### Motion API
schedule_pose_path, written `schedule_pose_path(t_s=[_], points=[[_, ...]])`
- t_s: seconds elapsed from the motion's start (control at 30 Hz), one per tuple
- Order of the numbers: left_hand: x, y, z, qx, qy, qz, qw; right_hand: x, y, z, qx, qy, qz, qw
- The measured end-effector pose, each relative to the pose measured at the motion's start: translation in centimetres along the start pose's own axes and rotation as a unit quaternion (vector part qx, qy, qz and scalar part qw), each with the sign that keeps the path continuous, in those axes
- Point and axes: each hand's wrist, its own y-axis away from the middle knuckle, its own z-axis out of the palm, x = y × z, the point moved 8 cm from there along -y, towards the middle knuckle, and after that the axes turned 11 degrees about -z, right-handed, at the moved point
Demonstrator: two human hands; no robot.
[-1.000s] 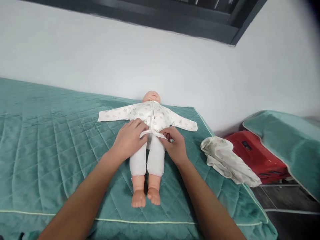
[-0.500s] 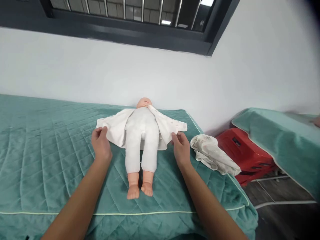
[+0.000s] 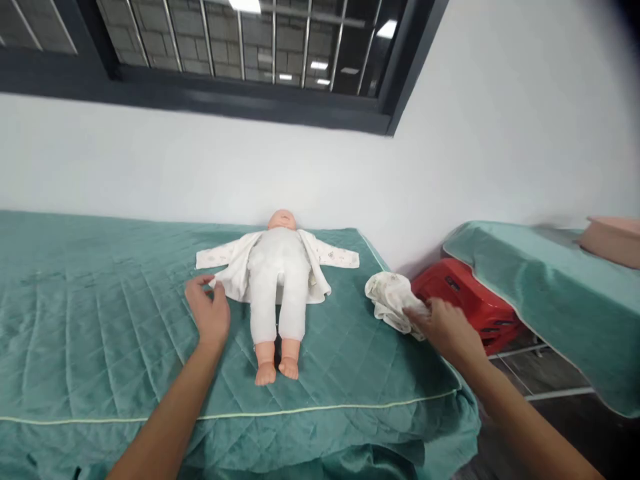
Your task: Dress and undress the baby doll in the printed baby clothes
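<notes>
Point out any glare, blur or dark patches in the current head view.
Head view: small, bright white patches show in the window; the right hand looks slightly smeared, the left hand crisper; a soft dark shade covers the top right corner.

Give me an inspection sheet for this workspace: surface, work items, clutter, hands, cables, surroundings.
Surface: green quilted cover with pale piping.
Work items: doll on its back, white jacket open, sleeves spread; crumpled patterned garment near the cover's edge.
Clutter: red plastic object, partly hidden by a second green cover.
Hands: left hand pinches the jacket's edge; right hand grips the garment.
Cables: nothing seen.
Surroundings: white wall, barred window; pinkish object at far right, unclear.
</notes>
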Motion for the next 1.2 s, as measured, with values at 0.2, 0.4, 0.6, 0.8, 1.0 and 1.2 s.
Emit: schedule_pose_path(t_s=[0.2, 0.4, 0.6, 0.8, 1.0, 1.2], points=[[4.7, 4.1, 0.4, -0.058, -0.086, 0.132, 0.986, -2.1, 0.0, -1.6, -0.013, -0.173, -0.049, 0.984], [10.7, 8.2, 1.3, -0.262, -0.041, 0.118, 0.957, -13.6, -0.1, -9.3, -0.031, -0.294, -0.217, 0.93], [19.1, 8.6, 1.3, -0.417, 0.063, 0.09, 0.902, -26.6, 0.7, -17.1, -0.133, -0.339, -0.411, 0.836], [21.2, 6.9, 0.0, -0.474, 0.169, -0.015, 0.864, -32.3, -0.2, -22.5, -0.077, -0.446, -0.423, 0.785], [21.2, 5.6, -3.4, -0.359, 0.3, -0.063, 0.881, -33.6, 0.0, -20.9, -0.067, -0.591, -0.329, 0.734], [21.1, 5.5, -5.9, -0.334, 0.299, -0.076, 0.891, -34.1, 2.0, -17.0, -0.17, -0.625, -0.298, 0.701]])
